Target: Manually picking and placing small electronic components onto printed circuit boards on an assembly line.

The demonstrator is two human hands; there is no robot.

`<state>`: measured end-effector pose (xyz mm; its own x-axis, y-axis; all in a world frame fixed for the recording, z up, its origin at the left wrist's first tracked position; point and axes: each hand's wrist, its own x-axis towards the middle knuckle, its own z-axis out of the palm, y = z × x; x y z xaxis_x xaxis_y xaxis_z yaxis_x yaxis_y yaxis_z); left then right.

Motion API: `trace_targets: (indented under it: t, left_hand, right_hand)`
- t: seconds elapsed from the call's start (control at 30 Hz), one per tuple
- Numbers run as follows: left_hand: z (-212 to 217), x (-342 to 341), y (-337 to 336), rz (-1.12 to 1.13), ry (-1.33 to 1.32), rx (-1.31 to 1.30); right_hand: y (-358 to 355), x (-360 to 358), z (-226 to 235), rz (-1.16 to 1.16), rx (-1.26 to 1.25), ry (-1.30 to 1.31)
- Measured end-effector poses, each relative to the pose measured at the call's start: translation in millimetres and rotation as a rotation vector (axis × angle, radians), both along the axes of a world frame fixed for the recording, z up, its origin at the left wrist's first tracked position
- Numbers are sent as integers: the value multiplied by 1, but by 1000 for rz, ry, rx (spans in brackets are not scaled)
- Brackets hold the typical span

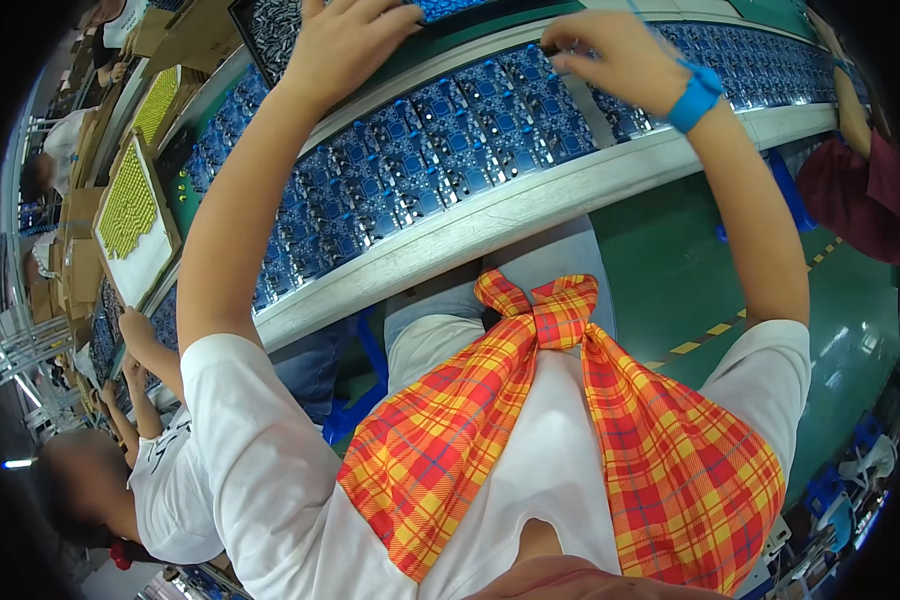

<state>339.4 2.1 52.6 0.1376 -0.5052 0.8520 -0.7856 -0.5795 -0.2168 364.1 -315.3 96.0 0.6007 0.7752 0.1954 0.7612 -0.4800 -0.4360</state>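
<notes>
My left hand lies spread, palm down, on the near edge of a dark tray of small parts at the far side of the line; its fingers are flat rather than curled, pressing on the tray more than gripping it; my right hand, with the blue wrist strap just behind it, is pinched together at the fingertips over the far edge of the row of blue circuit boards, and I cannot tell whether a part sits between those fingertips, since they hide whatever is there; the boards lie edge to edge in a long band on the belt, between the pale near rail of the worktop and the green strip beyond, so the one I am working on is right under my right fingertips, near the middle of the band; to do this well I judge that I should keep the left hand steady on the tray so it does not slide, bring the right down straight over the board rather than at a slant, touch only the spot I mean to, and keep my wrist clear of the neighbouring boards; a co-worker's hand is busy further down on my left, well apart from mine, beside the trays of yellow parts.
</notes>
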Motion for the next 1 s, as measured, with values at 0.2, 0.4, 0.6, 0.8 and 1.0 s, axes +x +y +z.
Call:
trace_targets:
  t: [0.2,0.4,0.6,0.8,1.0]
  left_hand:
    - [25,-18,35,958,565,141]
    - [26,-26,55,944,451,312]
    - [48,-37,16,808,467,202]
    - [42,-68,-83,260,942,-24]
    - [29,-72,-103,206,1282,-120]
  right_hand:
    - [22,89,-24,-100,380,106]
    - [87,77,-24,-68,109,-95]
    - [81,99,-43,-107,277,53]
    - [74,110,-49,-150,412,83]
    - [73,92,-32,-66,469,294]
